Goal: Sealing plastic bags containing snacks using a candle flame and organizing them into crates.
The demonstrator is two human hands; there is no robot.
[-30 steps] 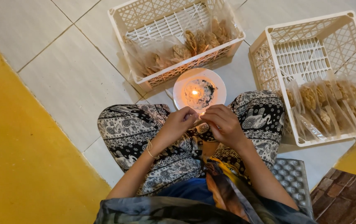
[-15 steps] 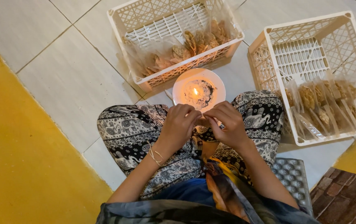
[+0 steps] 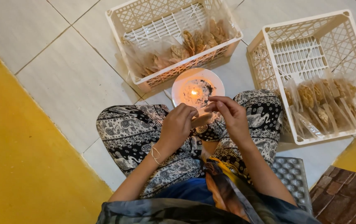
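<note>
Two hands at work | left hand point(image 3: 178, 124) closed around small clear plastic snack packet point(image 3: 201, 120), just beside lit candle on round white plate point(image 3: 178, 89) | right hand point(image 3: 230, 116) pinching packet's end | judgement: keep only the edge near flame, fingers back

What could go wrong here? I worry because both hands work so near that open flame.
Burn: the right hand and left hand hold a small packet right beside the lit candle on its white plate. Fire: the patterned trousers and the basket of bagged snacks sit close to the flame. The packet's plastic could melt too far.
</note>
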